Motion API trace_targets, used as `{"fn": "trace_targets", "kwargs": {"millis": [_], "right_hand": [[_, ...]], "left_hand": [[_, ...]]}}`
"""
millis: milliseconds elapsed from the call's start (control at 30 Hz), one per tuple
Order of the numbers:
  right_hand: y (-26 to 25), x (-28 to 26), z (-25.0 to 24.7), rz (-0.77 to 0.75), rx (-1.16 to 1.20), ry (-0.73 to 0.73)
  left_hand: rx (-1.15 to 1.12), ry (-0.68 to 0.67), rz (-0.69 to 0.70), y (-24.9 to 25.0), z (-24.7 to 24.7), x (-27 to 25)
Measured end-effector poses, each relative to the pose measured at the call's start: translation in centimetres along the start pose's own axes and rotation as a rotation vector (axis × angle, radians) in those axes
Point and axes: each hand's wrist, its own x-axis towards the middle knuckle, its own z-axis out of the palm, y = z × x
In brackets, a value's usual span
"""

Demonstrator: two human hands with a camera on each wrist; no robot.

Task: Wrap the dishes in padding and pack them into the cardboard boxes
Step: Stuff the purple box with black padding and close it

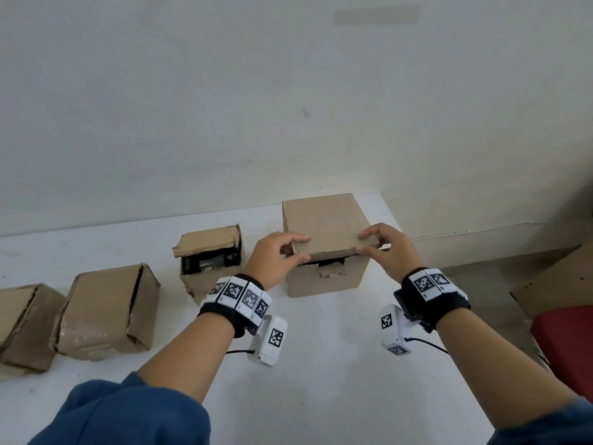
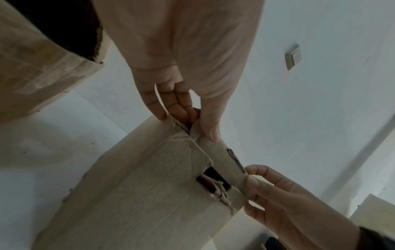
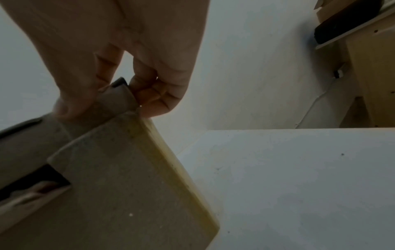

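Brown cardboard box (image 1: 324, 274) upright on table, top flap (image 1: 324, 226) nearly closed, dark gap beneath.

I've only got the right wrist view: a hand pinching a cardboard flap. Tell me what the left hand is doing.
Observer: The left hand pinches the same top flap at its other near corner, fingers on top, thumb below.
Operator: List what else is on the table.
Observer: Left of this box stands a small box, flap ajar, with something dark inside. Farther left are a second box and a third box at the frame edge.
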Motion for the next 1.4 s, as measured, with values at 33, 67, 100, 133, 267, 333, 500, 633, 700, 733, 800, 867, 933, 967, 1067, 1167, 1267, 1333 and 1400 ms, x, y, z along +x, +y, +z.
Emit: {"fn": "trace_targets", "kwargs": {"millis": [33, 67, 100, 133, 267, 333, 500, 633, 700, 733, 800, 867, 933, 967, 1067, 1167, 1267, 1333, 1400], "right_hand": [[0.1, 0.0, 0.1, 0.007, -0.011, 0.006], [0.1, 0.0, 0.1, 0.013, -0.030, 0.009], [0.2, 0.1, 0.2, 0.013, -0.055, 0.008], [0.2, 0.0, 0.3, 0.010, -0.082, 0.005], [-0.1, -0.4, 0.9, 0.019, -0.112, 0.016], [-0.3, -0.9, 1.2, 0.020, -0.129, 0.057], [-1.1, -2.8, 2.2, -0.058, -0.341, 0.171], [-1.0, -3.6, 4.3, 0.130, -0.307, 0.050], [-0.7, -3.5, 5.0, 0.213, -0.185, 0.100], [-0.6, -3.4, 5.3, 0.241, -0.125, 0.127], [-0.6, -3.5, 5.5, 0.266, -0.066, 0.152], [-0.7, -3.8, 5.5, 0.251, -0.061, 0.146], [-1.0, -4.1, 5.5, 0.225, -0.064, 0.137], [-1.1, -4.2, 5.5, 0.224, -0.052, 0.139], [-1.5, -4.4, 5.5, 0.333, 0.085, 0.122], [-2.1, -4.6, 5.6, 0.497, 0.383, 0.056], [-2.6, -4.6, 5.5, 0.537, 0.637, 0.090], [-2.8, -4.4, 5.4, 0.541, 0.684, 0.109], [-2.9, -4.1, 5.4, 0.541, 0.679, 0.120]], "left_hand": [[0.040, -0.004, 0.018, 0.0, 0.1, 0.0], [0.087, -0.009, 0.037, -0.1, 0.1, -0.1], [0.128, -0.008, 0.053, -0.2, 0.2, -0.2], [0.159, 0.001, 0.063, -0.4, 0.3, -0.3], [0.200, 0.045, 0.043, -1.0, 0.9, -0.7], [0.206, 0.040, 0.024, -1.2, 1.2, -0.7], [0.189, 0.034, 0.002, -1.0, 1.2, -0.3], [0.183, 0.036, -0.014, -0.8, 1.4, -0.3], [0.182, 0.037, -0.019, -0.8, 1.4, -0.3], [0.181, 0.038, -0.019, -0.8, 1.4, -0.2], [0.182, 0.036, -0.017, -0.8, 1.4, -0.2], [0.183, 0.030, -0.019, -0.7, 1.3, -0.1], [0.185, 0.024, -0.026, -0.7, 1.3, -0.2], [0.186, 0.023, -0.028, -0.7, 1.4, -0.2], [0.181, 0.021, -0.033, -0.8, 1.4, -0.3], [0.181, 0.020, -0.037, -0.9, 1.4, -0.4], [0.183, 0.022, -0.034, -0.9, 1.5, -0.5], [0.180, 0.028, -0.031, -0.9, 1.5, -0.5], [0.181, 0.033, -0.023, -0.9, 1.5, -0.5]]}}
